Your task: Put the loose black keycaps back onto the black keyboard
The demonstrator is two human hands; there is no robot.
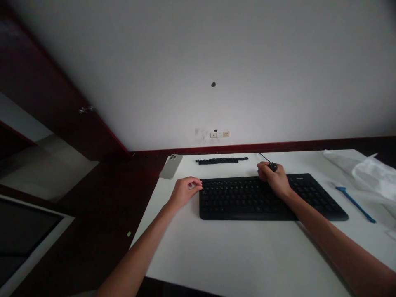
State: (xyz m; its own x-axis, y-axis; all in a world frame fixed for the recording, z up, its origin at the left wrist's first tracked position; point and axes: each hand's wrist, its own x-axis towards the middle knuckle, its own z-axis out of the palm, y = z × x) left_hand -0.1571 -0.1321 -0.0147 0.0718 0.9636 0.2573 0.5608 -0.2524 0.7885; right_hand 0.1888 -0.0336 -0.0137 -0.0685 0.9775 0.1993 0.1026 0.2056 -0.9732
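Head view: one black keyboard (235,200) lies on one white table (232,255); your left hand (185,189) pinches its far left corner. Your right hand (274,178) is clenched round one small dark object (272,166) over the keyboard.

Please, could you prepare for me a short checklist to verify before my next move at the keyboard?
1. Left-hand grip at the keyboard's far-left corner: ok.
2. Right-hand grip closed on the small dark object: ok; what it is, cannot tell.
3. Loose black keys apart from the keyboard, behind it: ok.
4. Blue tool clear of the keyboard, on its right: ok.
5. Phone well inside the table: not ok, it lies at the left edge.
6. No keys missing under the right forearm: cannot tell, hidden.
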